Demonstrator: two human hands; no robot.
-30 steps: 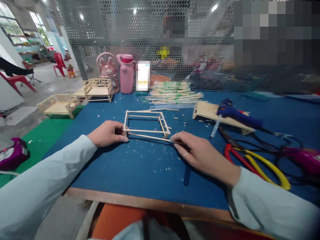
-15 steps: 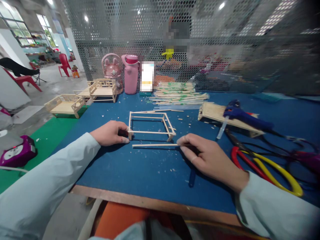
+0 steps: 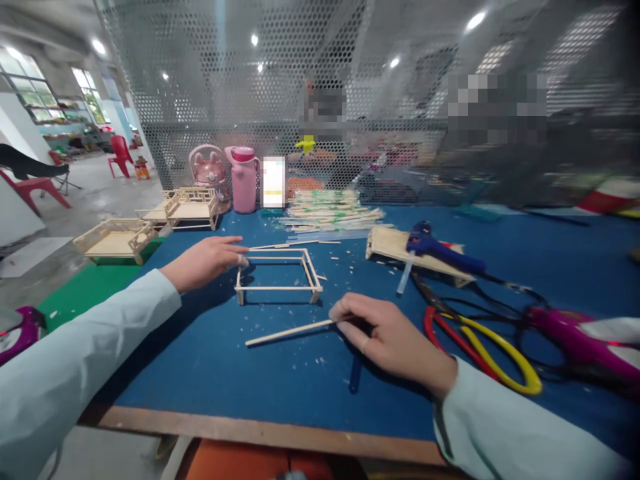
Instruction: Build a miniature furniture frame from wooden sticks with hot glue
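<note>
A small rectangular frame of thin wooden sticks [image 3: 280, 289] stands on short legs on the blue tabletop. My left hand [image 3: 210, 261] hovers at its back left corner, fingers stretched out and holding nothing; whether a fingertip touches the frame I cannot tell. Between thumb and fingers of my right hand [image 3: 377, 330] is one end of a wooden stick [image 3: 290, 332]. The stick points left, in front of the frame and apart from it. A dark blue pen-like thing [image 3: 355, 375] lies just below my right hand.
Right of the frame, a blue glue gun [image 3: 445, 250] rests on a wooden stick panel [image 3: 387, 243], near red-and-yellow-handled pliers [image 3: 505, 357]. Packs of sticks [image 3: 325, 210], a lit phone [image 3: 273, 183] and a pink bottle [image 3: 243, 183] stand behind. Miniature wooden furniture [image 3: 117, 240] sits left.
My left hand has lifted from the frame's front left leg toward the back corner, its fingers straightening. The stick in my right hand has tilted, its free end nearer me. The view has shifted.
</note>
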